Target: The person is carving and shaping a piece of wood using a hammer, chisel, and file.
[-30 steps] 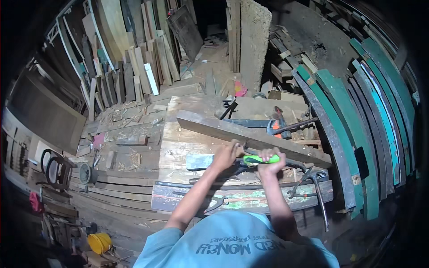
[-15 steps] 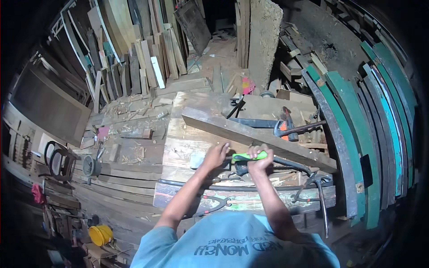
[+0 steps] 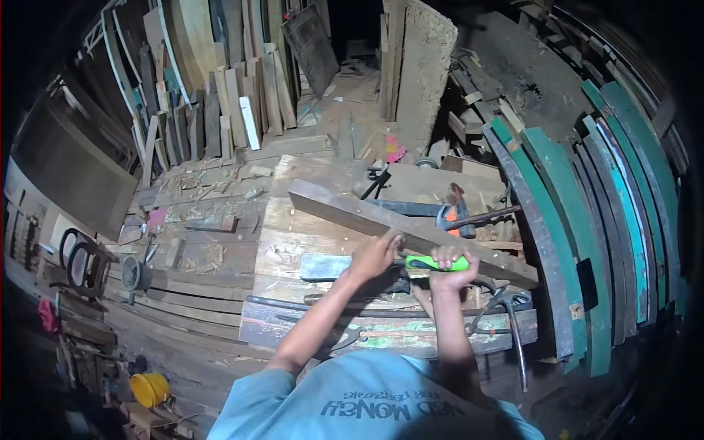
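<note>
My right hand is closed round the bright green and black handle of a hand tool above the workbench. My left hand is closed over the front part of that tool, its fingers curled. The tool's working end is hidden under the left hand, so its kind does not show. Just left of the left hand, a pale grey rectangular block lies flat on the wooden bench top. Beyond both hands a thick wooden beam runs slantwise across the bench.
A tool with a long dark handle lies behind the beam. Pincers rest at the bench's near edge, and a metal tool hangs over its right end. Green-painted boards stand right; a yellow bucket sits lower left.
Both hands have moved right with the green-handled tool, away from the grey block. More of the block shows now. The whole view has shifted slightly.
</note>
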The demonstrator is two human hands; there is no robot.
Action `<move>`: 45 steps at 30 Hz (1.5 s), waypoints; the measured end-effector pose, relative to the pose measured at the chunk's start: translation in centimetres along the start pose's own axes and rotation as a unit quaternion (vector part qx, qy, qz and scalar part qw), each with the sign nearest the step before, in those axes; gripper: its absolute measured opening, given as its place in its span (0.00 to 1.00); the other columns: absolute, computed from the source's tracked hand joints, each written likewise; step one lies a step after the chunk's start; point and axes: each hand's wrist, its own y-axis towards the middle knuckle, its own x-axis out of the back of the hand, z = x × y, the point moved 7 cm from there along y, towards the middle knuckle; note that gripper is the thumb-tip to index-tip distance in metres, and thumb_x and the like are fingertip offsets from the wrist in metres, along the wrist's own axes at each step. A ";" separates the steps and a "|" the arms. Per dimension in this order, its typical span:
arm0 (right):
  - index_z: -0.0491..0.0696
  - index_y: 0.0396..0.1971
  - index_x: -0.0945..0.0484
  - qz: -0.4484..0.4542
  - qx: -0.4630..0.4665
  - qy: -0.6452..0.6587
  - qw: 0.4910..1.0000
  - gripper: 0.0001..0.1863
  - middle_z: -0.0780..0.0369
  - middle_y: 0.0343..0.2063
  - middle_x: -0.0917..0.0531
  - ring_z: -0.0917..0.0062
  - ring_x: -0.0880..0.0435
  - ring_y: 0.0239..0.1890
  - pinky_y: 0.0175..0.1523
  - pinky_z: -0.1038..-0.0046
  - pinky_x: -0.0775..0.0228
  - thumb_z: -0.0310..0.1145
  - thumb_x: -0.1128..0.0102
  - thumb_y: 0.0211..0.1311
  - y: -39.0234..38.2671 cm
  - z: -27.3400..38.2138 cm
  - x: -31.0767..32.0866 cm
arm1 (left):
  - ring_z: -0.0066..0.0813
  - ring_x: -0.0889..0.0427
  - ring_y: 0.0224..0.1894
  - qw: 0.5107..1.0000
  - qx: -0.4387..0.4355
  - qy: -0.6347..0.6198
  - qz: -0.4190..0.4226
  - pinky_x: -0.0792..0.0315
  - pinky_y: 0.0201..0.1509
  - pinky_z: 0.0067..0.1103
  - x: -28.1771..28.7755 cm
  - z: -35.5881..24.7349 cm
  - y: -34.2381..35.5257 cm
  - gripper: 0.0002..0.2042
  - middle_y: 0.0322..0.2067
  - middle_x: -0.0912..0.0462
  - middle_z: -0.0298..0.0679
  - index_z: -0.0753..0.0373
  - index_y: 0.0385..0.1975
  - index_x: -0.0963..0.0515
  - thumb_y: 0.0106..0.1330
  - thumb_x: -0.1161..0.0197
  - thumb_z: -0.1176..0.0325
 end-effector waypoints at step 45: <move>0.52 0.15 0.39 -0.012 -0.072 -0.060 0.996 0.14 0.65 0.10 0.38 0.76 0.40 0.14 0.31 0.66 0.38 0.43 0.55 0.53 -1.4 -7.8 1.9 | 0.61 0.21 0.35 0.998 0.036 0.043 -0.037 0.28 0.39 0.46 2.1 7.2 -3.3 0.10 0.31 0.19 0.55 0.56 0.44 0.25 0.73 0.52 0.61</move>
